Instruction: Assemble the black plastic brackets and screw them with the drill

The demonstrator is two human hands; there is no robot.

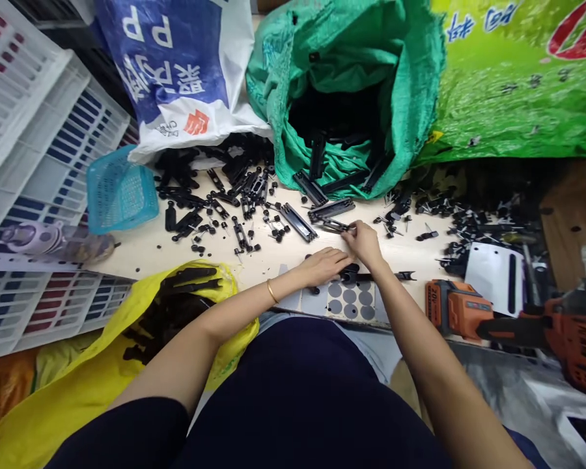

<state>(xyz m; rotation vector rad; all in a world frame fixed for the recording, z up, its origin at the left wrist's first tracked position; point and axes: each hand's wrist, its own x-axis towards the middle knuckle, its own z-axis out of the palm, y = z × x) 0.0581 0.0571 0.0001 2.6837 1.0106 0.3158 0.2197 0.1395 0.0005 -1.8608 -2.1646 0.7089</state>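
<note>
My right hand (364, 242) has its fingers pinched at the near end of a slim black part (334, 224), which lies by the mouth of the green sack. Beside it, my left hand (326, 266), with a gold bracelet (272, 290) at the wrist, is stretched low over the table, fingers extended. A black part (350, 273) shows just below its fingertips; whether they touch is unclear. Two long black folding-type pieces, one (297, 222) left and another (332, 209) above, lie near the right hand. A sheet of round grey pads (350, 295) is at the table's front edge.
An open green sack (420, 98) holds black parts. Small black parts (247, 189) are scattered left, black-headed screws (449, 208) right. A blue basket (122, 189), a yellow bag (97, 365) and white crates (53, 150) stand left; an orange power tool (573, 339) lies right.
</note>
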